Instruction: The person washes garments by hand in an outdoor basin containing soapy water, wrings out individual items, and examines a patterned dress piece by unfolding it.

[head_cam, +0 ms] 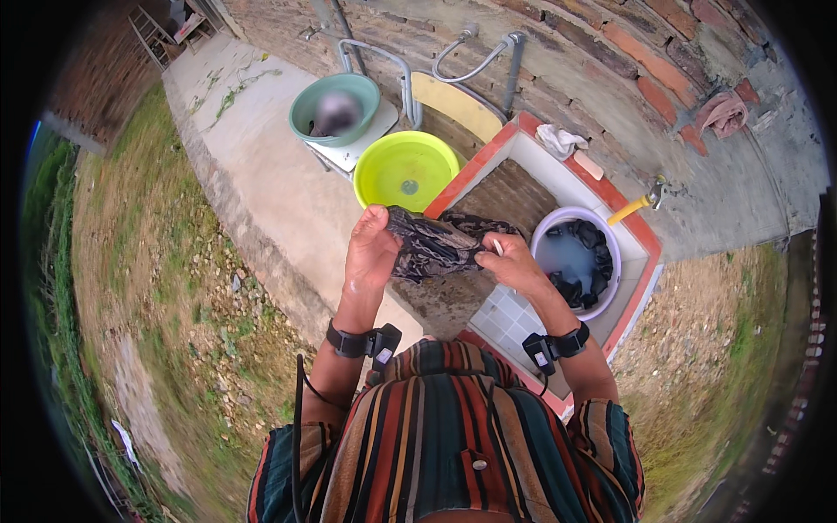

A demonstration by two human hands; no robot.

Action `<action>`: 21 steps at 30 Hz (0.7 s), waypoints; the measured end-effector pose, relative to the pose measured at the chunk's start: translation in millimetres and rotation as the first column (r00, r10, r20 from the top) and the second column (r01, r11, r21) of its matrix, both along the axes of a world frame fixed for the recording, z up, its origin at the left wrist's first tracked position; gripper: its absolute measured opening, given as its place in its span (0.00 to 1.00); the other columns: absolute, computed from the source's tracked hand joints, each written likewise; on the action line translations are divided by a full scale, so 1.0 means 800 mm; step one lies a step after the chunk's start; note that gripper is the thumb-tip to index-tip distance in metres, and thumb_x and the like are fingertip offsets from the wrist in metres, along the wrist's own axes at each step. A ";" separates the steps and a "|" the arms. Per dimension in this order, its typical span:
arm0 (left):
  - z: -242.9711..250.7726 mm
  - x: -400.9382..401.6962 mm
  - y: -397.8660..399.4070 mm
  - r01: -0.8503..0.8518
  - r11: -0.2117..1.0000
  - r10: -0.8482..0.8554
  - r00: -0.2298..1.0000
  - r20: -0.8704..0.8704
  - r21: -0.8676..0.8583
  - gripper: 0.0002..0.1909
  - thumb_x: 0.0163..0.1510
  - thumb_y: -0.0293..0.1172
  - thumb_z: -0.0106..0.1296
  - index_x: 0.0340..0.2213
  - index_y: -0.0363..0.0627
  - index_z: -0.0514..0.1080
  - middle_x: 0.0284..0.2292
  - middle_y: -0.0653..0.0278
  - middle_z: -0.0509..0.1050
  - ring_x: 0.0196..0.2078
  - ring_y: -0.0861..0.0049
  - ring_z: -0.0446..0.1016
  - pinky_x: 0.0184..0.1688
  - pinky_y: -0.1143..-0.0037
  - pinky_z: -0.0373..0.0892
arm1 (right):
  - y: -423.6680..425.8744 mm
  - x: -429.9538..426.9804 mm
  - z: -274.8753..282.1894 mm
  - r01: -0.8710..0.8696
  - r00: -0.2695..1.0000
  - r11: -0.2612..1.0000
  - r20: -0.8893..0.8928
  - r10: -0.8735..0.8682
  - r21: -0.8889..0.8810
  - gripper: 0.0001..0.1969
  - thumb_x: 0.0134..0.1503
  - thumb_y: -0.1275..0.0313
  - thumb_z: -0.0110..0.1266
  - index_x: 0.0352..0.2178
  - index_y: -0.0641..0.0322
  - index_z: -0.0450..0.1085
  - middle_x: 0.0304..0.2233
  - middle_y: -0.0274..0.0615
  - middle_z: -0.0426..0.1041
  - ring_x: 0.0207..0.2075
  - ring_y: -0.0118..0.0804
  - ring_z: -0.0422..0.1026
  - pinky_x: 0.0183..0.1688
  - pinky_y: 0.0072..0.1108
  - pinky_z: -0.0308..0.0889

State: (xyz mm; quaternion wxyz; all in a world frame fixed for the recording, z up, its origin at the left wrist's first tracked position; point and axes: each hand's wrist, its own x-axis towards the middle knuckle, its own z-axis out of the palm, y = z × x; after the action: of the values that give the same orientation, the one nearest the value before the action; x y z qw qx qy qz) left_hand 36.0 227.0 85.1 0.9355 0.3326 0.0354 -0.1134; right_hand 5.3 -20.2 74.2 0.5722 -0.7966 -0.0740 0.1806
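Observation:
A wet, dark patterned cloth [435,245] is stretched between my two hands. My left hand [371,252] pinches its left edge, with the palm partly turned up. My right hand [513,261] grips the right end, and a small white piece [498,247] that I cannot identify shows at its fingers. Beneath the cloth a brown slab [510,196] lies slanted across a tiled washing trough [484,157] with red edges. Just right of my right hand, a lavender basin [616,287] in the trough holds cloudy water and dark fabric [592,238].
A lime-green basin [386,163] with water stands beyond my left hand. Behind it a green basin [301,108] holding laundry rests on a chair [386,121]. A tap with a yellow hose [626,211], a white cloth [559,140] and a pale bar [588,165] line the trough's wall side.

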 end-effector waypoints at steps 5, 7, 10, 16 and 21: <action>-0.018 -0.010 0.001 0.035 0.999 -0.039 0.995 -0.089 -0.041 0.08 0.50 0.32 0.52 0.32 0.45 0.67 0.30 0.68 0.72 0.33 0.77 0.71 0.37 0.76 0.66 | 0.013 -0.021 -0.001 -0.603 0.798 0.792 -0.059 0.600 -0.101 0.10 0.48 0.68 0.54 0.24 0.65 0.67 0.19 0.40 0.67 0.24 0.29 0.67 0.28 0.23 0.62; -0.015 -0.013 0.005 -0.001 1.000 0.001 0.995 -0.096 0.004 0.09 0.49 0.31 0.52 0.33 0.43 0.67 0.30 0.66 0.73 0.33 0.77 0.73 0.38 0.75 0.68 | 0.016 -0.010 0.013 -0.364 0.919 0.905 0.073 0.388 -0.221 0.09 0.48 0.68 0.54 0.26 0.65 0.69 0.24 0.43 0.71 0.27 0.33 0.71 0.32 0.23 0.64; 0.000 -0.018 0.009 -0.008 0.999 0.013 0.996 -0.087 0.049 0.09 0.50 0.31 0.52 0.33 0.42 0.67 0.28 0.65 0.73 0.31 0.77 0.74 0.36 0.78 0.70 | 0.006 0.026 -0.031 0.054 0.964 0.978 0.265 0.002 -0.201 0.12 0.44 0.70 0.57 0.30 0.64 0.67 0.28 0.46 0.69 0.32 0.44 0.70 0.35 0.28 0.64; -0.007 -0.018 0.011 -0.090 0.953 0.079 0.996 0.047 0.290 0.05 0.51 0.29 0.52 0.27 0.44 0.66 0.24 0.69 0.71 0.25 0.83 0.70 0.29 0.82 0.68 | 0.065 0.005 -0.020 -0.019 0.915 0.988 0.395 0.079 -0.152 0.19 0.43 0.67 0.61 0.36 0.62 0.64 0.36 0.46 0.64 0.38 0.45 0.68 0.39 0.29 0.63; -0.007 -0.020 0.002 -0.238 0.821 0.235 0.969 0.072 0.518 0.06 0.51 0.26 0.53 0.24 0.44 0.65 0.20 0.75 0.66 0.18 0.93 0.58 0.21 0.89 0.55 | 0.066 0.032 -0.015 0.397 0.813 0.917 0.449 -0.372 0.041 0.12 0.47 0.69 0.57 0.20 0.65 0.63 0.16 0.42 0.64 0.16 0.40 0.65 0.20 0.26 0.60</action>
State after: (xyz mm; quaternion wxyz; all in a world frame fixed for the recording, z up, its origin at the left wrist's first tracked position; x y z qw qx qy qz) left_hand 20.4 228.9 79.8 0.8165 0.5677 0.1035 0.0183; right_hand 30.8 32.8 62.6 0.5423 -0.8301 -0.0363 -0.1248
